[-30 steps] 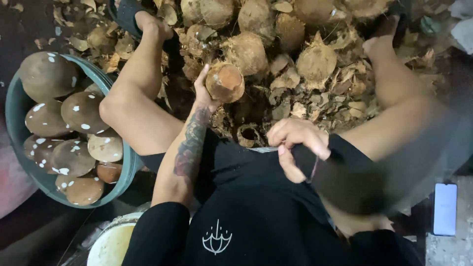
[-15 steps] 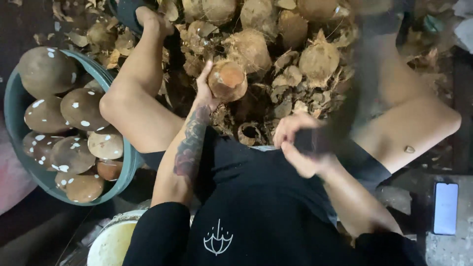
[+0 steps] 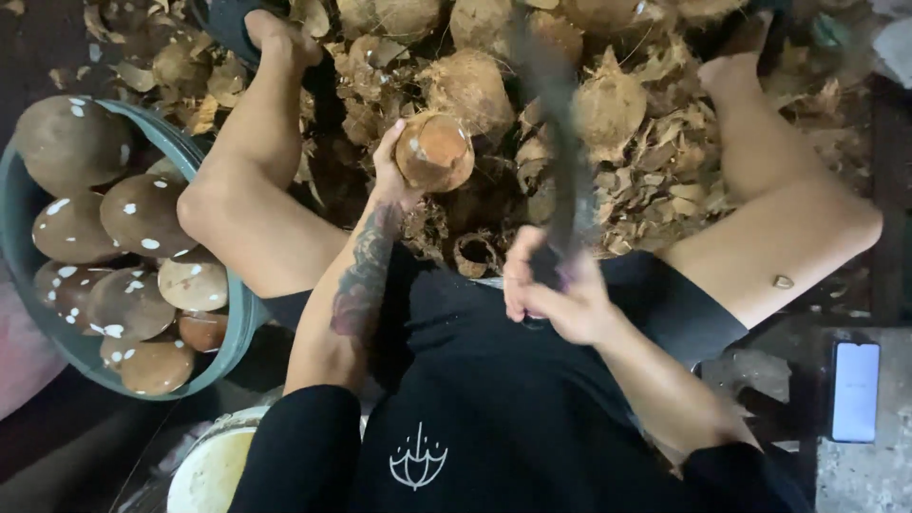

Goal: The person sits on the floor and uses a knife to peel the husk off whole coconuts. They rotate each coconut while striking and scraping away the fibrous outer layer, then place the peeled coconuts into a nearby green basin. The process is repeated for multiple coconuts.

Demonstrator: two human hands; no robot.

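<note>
My left hand [image 3: 391,173] grips a brown, partly peeled coconut [image 3: 435,152] from its left side and holds it out over a heap of husks. My right hand [image 3: 556,296] is closed around the handle of a long dark blade [image 3: 559,142], which points away from me and is blurred by motion. The blade stands just right of the coconut, apart from it. My bare legs are spread to either side of the heap.
A grey-blue tub [image 3: 242,323] at my left holds several peeled brown coconuts [image 3: 142,214]. Unpeeled coconuts and husk scraps [image 3: 655,180] cover the ground ahead. A phone [image 3: 855,389] lies at the right. A pale bucket [image 3: 214,465] sits near my left elbow.
My right hand has swung up from my lap, and the blade now rises beside the coconut. The left hand has kept the coconut in nearly the same place.
</note>
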